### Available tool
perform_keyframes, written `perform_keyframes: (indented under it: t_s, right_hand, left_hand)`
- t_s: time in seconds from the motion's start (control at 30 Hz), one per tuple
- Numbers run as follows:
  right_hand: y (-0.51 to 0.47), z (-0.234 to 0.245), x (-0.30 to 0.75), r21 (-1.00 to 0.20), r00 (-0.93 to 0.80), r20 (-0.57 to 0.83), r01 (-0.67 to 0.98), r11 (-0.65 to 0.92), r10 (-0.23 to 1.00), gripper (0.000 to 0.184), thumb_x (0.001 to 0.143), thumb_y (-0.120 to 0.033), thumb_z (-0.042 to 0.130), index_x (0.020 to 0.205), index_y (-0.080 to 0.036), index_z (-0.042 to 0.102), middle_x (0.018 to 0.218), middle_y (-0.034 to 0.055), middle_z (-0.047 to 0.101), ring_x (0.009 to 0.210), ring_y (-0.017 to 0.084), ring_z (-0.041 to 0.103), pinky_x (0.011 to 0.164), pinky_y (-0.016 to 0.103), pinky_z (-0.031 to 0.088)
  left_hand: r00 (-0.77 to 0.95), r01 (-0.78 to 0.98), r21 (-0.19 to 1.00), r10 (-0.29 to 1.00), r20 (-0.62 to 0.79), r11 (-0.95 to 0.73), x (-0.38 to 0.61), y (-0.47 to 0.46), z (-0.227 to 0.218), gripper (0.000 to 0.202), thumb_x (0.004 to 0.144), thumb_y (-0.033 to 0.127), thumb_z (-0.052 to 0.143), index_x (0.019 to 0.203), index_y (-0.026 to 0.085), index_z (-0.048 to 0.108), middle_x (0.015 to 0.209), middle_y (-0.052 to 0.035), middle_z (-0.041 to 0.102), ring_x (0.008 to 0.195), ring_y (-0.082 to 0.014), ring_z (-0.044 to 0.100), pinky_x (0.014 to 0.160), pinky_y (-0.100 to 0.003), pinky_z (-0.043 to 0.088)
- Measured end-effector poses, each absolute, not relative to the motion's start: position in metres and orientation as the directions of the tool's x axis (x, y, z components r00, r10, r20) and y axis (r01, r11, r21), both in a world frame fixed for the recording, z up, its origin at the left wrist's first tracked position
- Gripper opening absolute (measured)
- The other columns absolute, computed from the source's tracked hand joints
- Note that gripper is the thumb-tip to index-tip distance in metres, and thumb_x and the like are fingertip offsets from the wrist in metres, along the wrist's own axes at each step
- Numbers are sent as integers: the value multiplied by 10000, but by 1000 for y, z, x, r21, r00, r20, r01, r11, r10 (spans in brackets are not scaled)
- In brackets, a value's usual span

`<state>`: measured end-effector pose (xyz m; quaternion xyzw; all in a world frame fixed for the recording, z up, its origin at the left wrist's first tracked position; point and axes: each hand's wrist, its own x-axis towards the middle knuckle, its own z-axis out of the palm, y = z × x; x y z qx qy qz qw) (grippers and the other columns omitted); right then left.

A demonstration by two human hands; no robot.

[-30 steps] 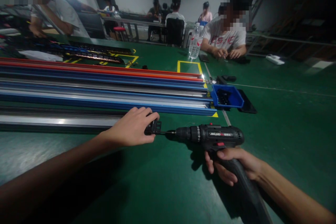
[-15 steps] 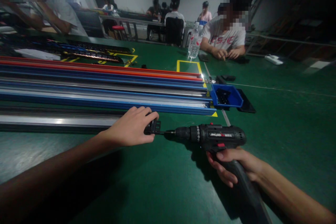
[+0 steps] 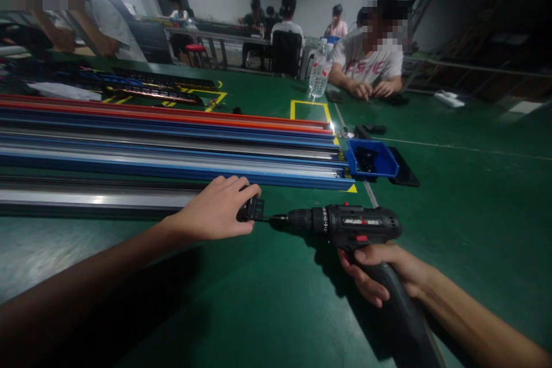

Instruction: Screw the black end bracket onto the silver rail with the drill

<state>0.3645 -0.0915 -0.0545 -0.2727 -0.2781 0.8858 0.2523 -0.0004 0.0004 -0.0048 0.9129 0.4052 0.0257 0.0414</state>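
Left grip: left hand [image 3: 218,208] is pinching a black end bracket [image 3: 257,209] at the right end of a black-and-silver rail [image 3: 95,199], which is lying along the green tabletop [image 3: 276,293].
Driver bit [image 3: 278,218]: is pointing left, its tip reaching the bracket.
Cordless drill [image 3: 357,222]: is extending rightward from the bit, above the tabletop.
Blue bin [image 3: 391,162]: is standing beyond the drill, holding small black parts [image 3: 365,158].
Right grip: right hand [image 3: 382,270] is wrapping around the drill's handle [image 3: 401,305].
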Motion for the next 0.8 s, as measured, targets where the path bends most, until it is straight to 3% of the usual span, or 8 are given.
perform_keyframes:
  t_s: [0.8]
  right_hand:
    - [-89,-53,363,-608,-773,-270,-325,-724,574,272,915,-221,614,1093,-44,718,799,50,666,466,43,584,533,207,586]
  left_hand:
    - [659,748,129,752,-26,-651,-1,2,-5,403,838,454,630,1181,244,603,1091,-72,626,986,-289,578,847,-427,394]
